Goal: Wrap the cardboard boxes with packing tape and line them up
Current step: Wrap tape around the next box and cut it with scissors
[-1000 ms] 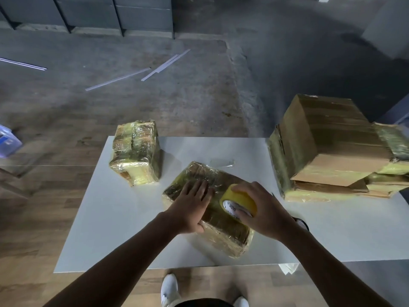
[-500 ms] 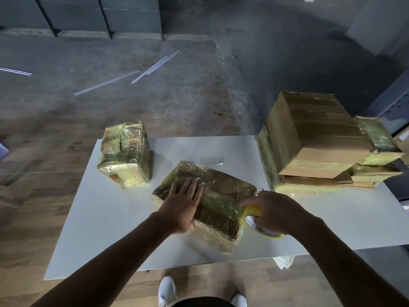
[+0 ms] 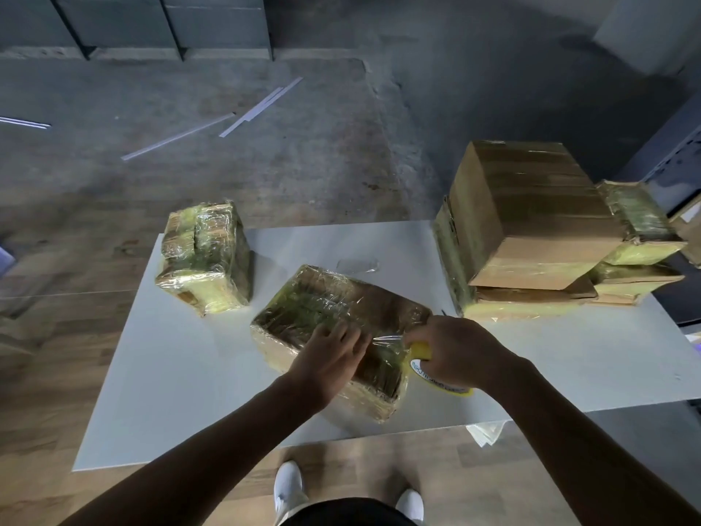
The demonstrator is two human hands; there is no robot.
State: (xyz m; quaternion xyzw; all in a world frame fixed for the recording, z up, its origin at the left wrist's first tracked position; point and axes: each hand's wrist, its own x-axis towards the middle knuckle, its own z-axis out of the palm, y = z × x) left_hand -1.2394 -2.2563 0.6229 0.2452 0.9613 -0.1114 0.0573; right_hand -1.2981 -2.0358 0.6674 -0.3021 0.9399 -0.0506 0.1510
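Table (image 3: 182, 373), white and wide, across the middle of the view. At its right end, stack (image 3: 531, 222): one big plain brown carton on flatter taped ones, with smaller yellow-taped packs against its far right side.

At centre, box (image 3: 322, 309), flat, skewed to the table's edges, skinned in glossy film, near corner close to the front edge. Toward the far left corner, left box (image 3: 205, 256), smaller, upright, fully wrapped, well apart from the centre one.

On the box's top near its right end, left hand (image 3: 328, 360), laid flat, fingers straight and spread, pressing down. Just beside the box's right side, right hand (image 3: 459, 354), fingers and thumb curled tight round roll (image 3: 419, 351). Below the front edge, two white shoes (image 3: 288, 487) on wood floor.

Roll yellow, with a white printed core facing the camera, low at the box's right near side. Touching the table or not, hard to tell, with the hand over it. From roll to box top, a short stretch of clear tape (image 3: 383, 340), taut, ending by the left fingertips.

Beyond the box, scrap (image 3: 356, 265) of clear film, loose on the table.
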